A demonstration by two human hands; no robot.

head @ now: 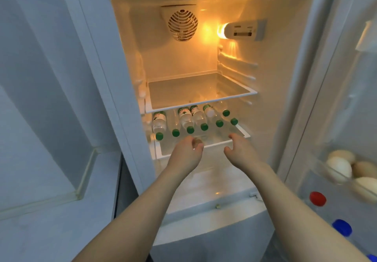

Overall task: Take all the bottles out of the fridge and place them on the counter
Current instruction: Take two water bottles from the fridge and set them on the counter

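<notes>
Two hands: both reach toward the front lip of the lower fridge shelf, neither holding anything.
Left hand [188,149]: fingers loosely curled and relaxed, tips just short of the green caps in the middle of the row; it touches no bottle.
Right hand [238,146]: fingers slack and slightly bent, hovering over the right front part of the shelf, near the right-most caps but apart from them.
Water bottles [184,118]: about seven clear plastic bottles with green caps and green-and-white labels lie on their sides, side by side, necks pointing out toward the person.
Lower shelf [216,144]: a glass shelf with a white rim; the bottles rest on it, beneath the upper glass shelf [201,106], which carries nothing I can make out.
Handling, as a judgement: the bottles look full, so moderately heavy; thin walls will give under a squeeze, and chilled plastic may be damp and slick. Lying round on glass, neighbours may roll once one is pulled.
Where to hold, as a judgement: wrap the fingers round the shoulder just behind the cap, draw it straight out, then shift to the body.
Fridge door [334,118]: open on the right, with eggs [339,167] in its rack and a red cap [317,198] and a blue cap [342,227] lower down, likely more bottles.
Counter: not in view.
</notes>
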